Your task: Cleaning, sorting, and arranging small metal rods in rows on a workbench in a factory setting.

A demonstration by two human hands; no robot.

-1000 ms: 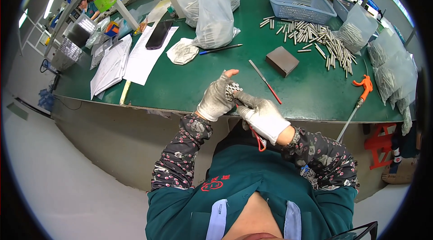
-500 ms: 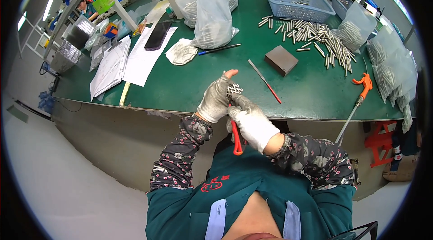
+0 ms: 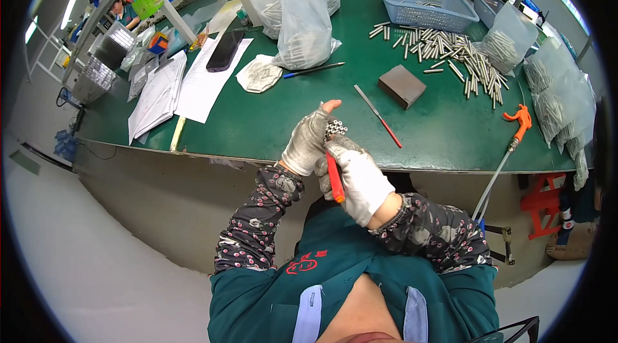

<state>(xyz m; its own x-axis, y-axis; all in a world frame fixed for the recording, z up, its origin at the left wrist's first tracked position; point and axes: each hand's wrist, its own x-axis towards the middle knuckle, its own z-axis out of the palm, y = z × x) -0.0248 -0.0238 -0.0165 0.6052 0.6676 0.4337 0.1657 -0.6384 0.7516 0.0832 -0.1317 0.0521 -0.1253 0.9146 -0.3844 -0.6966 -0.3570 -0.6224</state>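
Observation:
My left hand [image 3: 305, 142], in a whitish work glove with the thumb tip bare, is closed around a bundle of short metal pins [image 3: 335, 128], their ends facing up. My right hand [image 3: 360, 179], gloved too, grips a red-handled hand tool [image 3: 335, 179]; the tool's working end is hidden against the bundle, so its exact kind does not show. Both hands meet just over the table's front edge. Beyond them on the green table lie a slim needle file [image 3: 378, 116] with a red handle and a brown rectangular block [image 3: 402, 86].
Loose metal pins [image 3: 470, 63] spread before a blue basket [image 3: 425, 5]. Plastic bags of pins [image 3: 560, 95] stand at right, another bag [image 3: 306, 27] at the back. An orange air gun [image 3: 519, 123] lies near right. Papers [image 3: 158, 95], a phone [image 3: 225, 52] and a pen [image 3: 314, 70] are left.
My right hand has turned and drawn slightly down and left, swinging the red handle up closer to the palm. The left hand keeps the pin bundle in nearly the same place.

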